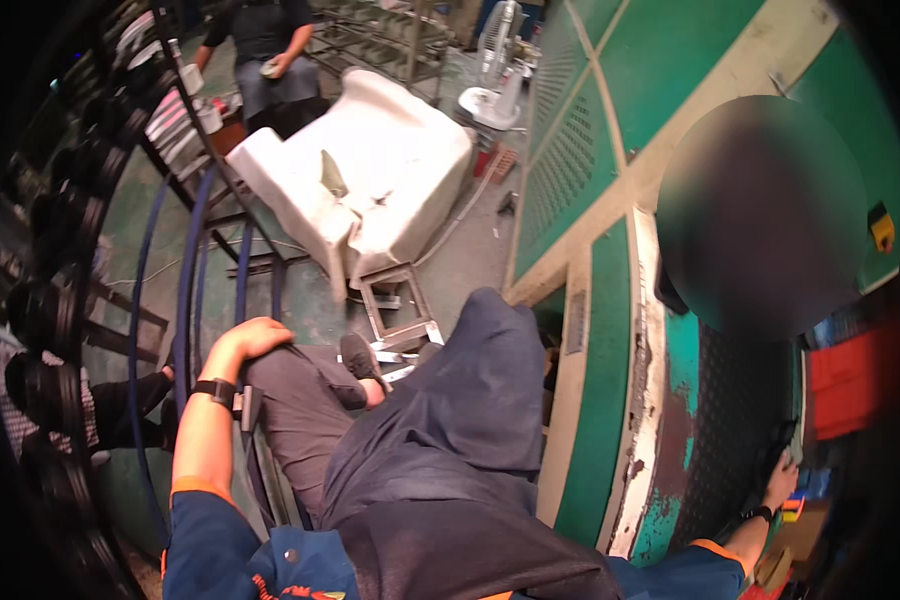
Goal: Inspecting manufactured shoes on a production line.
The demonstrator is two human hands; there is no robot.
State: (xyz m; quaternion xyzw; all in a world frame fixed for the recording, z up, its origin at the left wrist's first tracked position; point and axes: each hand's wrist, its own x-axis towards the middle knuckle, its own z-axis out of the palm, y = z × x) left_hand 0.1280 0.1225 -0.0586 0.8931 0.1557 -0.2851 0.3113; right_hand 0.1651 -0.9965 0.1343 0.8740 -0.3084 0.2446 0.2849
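Observation:
My left hand (260,336) lies over my bent left knee, fingers extended on the grey trouser cloth (305,420) and holding nothing. A dark band circles that wrist. Far to the right, my right hand (782,482) reaches out beside a dark, textured surface (715,440) on the green machine. Its fingers are small and partly hidden, so I cannot make out whether they hold anything. A dark apron (430,450) covers my lap.
A large white moulded chair-like shell (370,150) stands ahead, with a small metal frame (395,305) before it. A green and cream cabinet (570,150) rises at right, near red bins (850,385). A white fan (498,50) and a seated person (260,45) are beyond.

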